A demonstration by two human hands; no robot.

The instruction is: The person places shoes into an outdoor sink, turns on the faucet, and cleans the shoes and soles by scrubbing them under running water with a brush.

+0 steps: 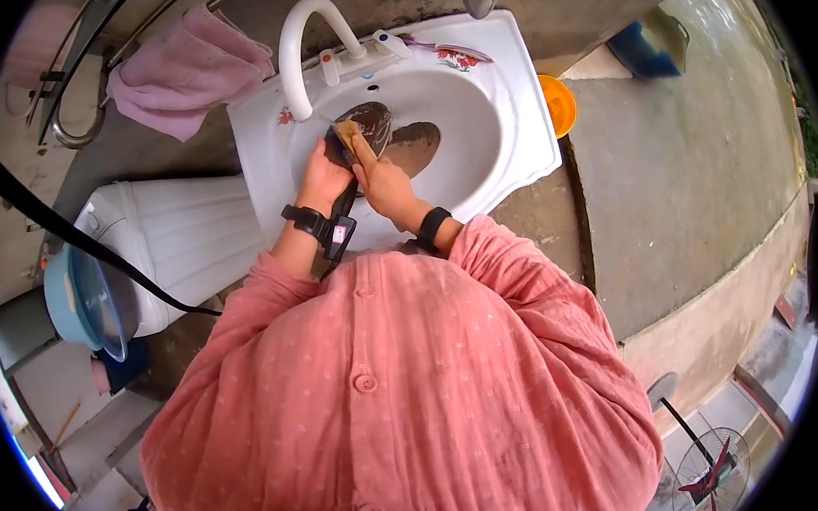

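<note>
In the white washbasin (pixel 477 111), my right hand (pixel 389 188) is closed round a wooden-backed brush (pixel 365 150), pressing it onto a dark item in my left hand. My left hand (pixel 322 175) is closed on this dark item (pixel 339 150), mostly hidden behind the brush and fingers; I cannot tell its kind. Beyond the brush lies a brown, sole-shaped piece (pixel 372 119) streaked with white suds. A second brown sole-shaped piece (pixel 415 148) rests on the basin floor to its right. The white curved tap (pixel 292 60) arches over the basin's left side, its spout close to my left fingertips.
A purple-handled brush (pixel 452 50) lies on the basin's back rim. Pink towel (pixel 192 68) hangs at left, above a white ribbed tub (pixel 183 234) and a blue basin (pixel 78 298). An orange bowl (pixel 557 106) stands right of the washbasin; a dark blue bucket (pixel 649 46) lies farther back.
</note>
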